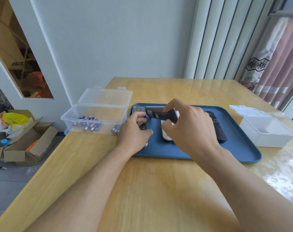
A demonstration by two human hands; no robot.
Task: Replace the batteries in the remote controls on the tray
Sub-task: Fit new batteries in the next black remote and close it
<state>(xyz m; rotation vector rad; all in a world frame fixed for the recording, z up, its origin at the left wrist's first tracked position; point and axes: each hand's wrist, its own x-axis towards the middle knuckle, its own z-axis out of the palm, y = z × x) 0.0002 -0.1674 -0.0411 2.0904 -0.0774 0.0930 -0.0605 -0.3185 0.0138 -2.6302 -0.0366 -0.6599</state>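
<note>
Noted right hand pinching black remote above tray, left hand curled on another; slip risk.

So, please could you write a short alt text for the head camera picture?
Over a blue tray on a wooden table, the right hand grips a black remote while the left hand rests on another remote. A clear box of batteries stands left of the tray, a white box right.
</note>
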